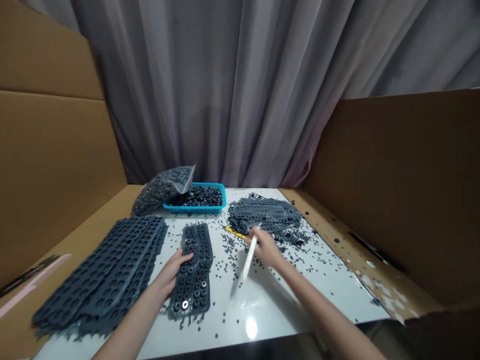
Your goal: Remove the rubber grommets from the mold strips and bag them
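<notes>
While the left hand (173, 270) lies at its left long edge, the dark grey rubbery rectangular sheet studded with rows of small black rings (193, 274) stretches lengthwise away from the person, its far end leaning slightly right. It lies on the glossy white tabletop (285, 305), to the left of the right hand (264, 246) and well apart from it, so the left hand is clearly the nearer. One left digit reaches over the sheet's upper face, with the rest of the hand at the edge; whether anything is pinched beneath cannot be told. The right fingers are closed around a slim white stick-like tool (249, 257), whose blurred lower end slants down toward the person, short of the sheet. A thin yellow strip (235, 232) ends just beside those fingers; whether they touch it is unclear.
</notes>
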Demonstrator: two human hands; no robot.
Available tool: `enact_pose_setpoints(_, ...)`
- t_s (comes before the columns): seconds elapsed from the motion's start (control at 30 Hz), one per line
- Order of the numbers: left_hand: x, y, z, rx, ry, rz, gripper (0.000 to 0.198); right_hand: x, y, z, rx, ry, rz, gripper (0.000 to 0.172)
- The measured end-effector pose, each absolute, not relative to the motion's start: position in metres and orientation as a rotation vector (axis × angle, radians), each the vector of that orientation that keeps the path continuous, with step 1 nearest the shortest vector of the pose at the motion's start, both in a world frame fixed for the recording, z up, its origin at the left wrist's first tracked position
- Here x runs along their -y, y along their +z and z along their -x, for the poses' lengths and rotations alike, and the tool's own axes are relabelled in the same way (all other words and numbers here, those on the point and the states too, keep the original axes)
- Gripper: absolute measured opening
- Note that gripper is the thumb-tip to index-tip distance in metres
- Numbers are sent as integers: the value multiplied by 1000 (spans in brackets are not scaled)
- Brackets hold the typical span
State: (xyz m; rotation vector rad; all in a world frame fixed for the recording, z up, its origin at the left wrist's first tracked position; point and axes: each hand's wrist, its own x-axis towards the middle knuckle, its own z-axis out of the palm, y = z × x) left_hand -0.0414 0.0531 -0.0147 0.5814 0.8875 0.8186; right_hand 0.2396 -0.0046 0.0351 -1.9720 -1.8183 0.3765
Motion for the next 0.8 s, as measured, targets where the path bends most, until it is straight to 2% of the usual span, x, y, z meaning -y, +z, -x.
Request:
enact_pose_setpoints(0.17,-48,-16,44,-812,862,-618,63,-42,51,-305,1497,301,2323,30)
enact_pose_setpoints(0.3,-46,-12,45,-762,869,-641,67,-43,50,-283,1505,334,2251,49)
enact_pose_setpoints(0.43,-47,5,38,-704,877,-710,64,-27,47,-220,1782,604,1901,36)
enact_pose_setpoints(0.6,-56,33,26,-626,1028,-687,63,-12,38,-168,1965,1468,1037,34)
enact_pose_setpoints(0.7,-61,38,26,-620,1055,-586,54,-12,29,-160,1871,1582,971,29)
enact_pose_setpoints(0.8,-58,24,30,-638,987,-496,43,-13,18,-158,1763,1569,966,34)
